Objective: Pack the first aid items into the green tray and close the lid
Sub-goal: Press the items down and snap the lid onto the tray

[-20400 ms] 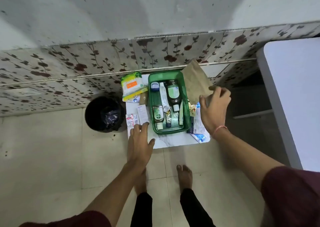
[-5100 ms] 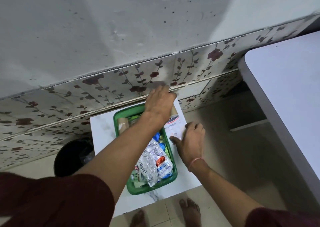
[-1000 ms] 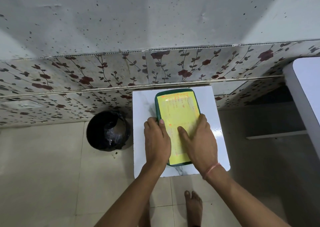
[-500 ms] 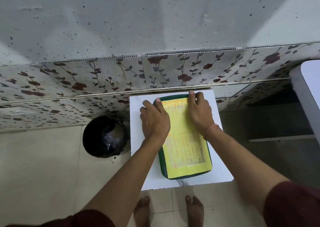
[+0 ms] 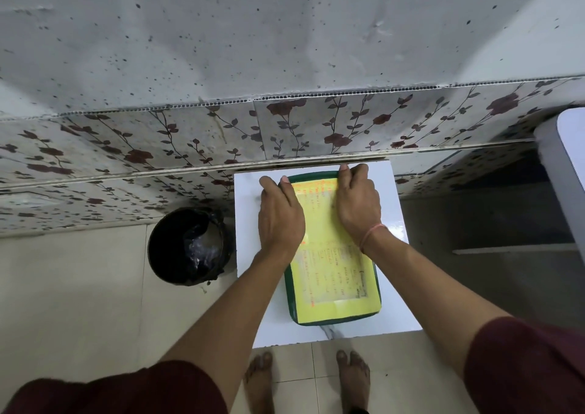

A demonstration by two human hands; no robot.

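Pressing lid (image 5: pixel 332 274) flat, left hand (image 5: pixel 280 215), right hand (image 5: pixel 357 203) palms-down, fingers extended, yellow label writing illegible

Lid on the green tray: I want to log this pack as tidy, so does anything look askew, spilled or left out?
Nothing stands out. The lid sits square on the small white table, left hand and right hand flat on its far end. No loose items or spills show beside it.

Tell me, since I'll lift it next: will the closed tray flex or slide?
Probably stiff: the tray keeps straight edges under both hands. It may slide; the table looks glossy. Contents are hidden, so weight is unclear.
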